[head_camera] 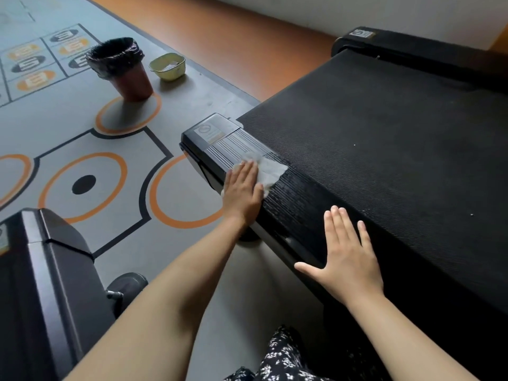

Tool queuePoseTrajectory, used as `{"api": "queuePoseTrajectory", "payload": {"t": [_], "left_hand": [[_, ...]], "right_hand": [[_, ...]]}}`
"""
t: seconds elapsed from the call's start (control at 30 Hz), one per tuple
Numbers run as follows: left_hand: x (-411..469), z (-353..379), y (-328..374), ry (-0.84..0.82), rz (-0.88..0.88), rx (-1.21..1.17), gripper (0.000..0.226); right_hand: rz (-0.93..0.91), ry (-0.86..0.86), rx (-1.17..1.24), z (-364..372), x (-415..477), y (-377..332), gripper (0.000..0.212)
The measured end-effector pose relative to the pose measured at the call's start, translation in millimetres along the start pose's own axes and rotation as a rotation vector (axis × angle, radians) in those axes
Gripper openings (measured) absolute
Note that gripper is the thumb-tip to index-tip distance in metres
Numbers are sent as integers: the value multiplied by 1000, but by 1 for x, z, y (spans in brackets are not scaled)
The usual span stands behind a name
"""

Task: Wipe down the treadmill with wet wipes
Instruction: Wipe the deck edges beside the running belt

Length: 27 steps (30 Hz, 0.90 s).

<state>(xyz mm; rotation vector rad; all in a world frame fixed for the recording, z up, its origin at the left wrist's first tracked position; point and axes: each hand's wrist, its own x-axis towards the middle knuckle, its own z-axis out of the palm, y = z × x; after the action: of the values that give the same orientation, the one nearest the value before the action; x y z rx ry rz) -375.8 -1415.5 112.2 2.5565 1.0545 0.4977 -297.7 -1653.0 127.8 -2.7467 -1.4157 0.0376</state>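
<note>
— What's she got under her left hand (243, 192)?

— A crumpled white wet wipe (268, 167), flattened against the ribbed black side rail (277, 188) of the big black treadmill (384, 149). The palm lies flat on it with the fingers close together, not pinching; part of the wipe sticks out past the fingertips toward the belt.

— And the other one?

— The right hand (347, 259) is nearer to her on the same rail, fingers spread wide, palm down, holding nothing. The two hands are well apart along the rail.

— The rail looks odd between them.

— Glossy, darker than the dull end cap with the sticker (210, 132) beyond the wipe.

— Anything on the floor?

— On the grey mat with orange rings (82, 149), a brown bin lined with a black bag (123, 67), and just beside it a small pale green basin (167, 66). Another black machine (52, 284) sits at lower left.
</note>
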Motion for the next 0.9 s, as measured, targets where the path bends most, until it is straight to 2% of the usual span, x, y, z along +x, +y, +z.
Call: {"api": "queuePoseTrajectory", "payload": {"t": [0.17, 0.27, 0.43, 0.6, 0.73, 0.9], "left_hand": [[-44, 8, 56, -94, 346, -13, 58], [-50, 10, 63, -127, 416, -38, 57], [-29, 3, 47, -183, 548, 86, 64], [0, -6, 42, -295, 408, 240, 79], [6, -5, 49, -337, 282, 308, 59], [-6, -3, 63, -362, 193, 295, 64]], "right_hand": [[7, -53, 26, -2, 1, -2, 118], [16, -64, 39, -2, 2, -2, 118], [9, -47, 41, -4, 2, -3, 117], [10, -73, 35, -8, 2, -4, 116], [7, -102, 30, -9, 2, -2, 117], [-16, -70, 2, -10, 2, 0, 125]]}}
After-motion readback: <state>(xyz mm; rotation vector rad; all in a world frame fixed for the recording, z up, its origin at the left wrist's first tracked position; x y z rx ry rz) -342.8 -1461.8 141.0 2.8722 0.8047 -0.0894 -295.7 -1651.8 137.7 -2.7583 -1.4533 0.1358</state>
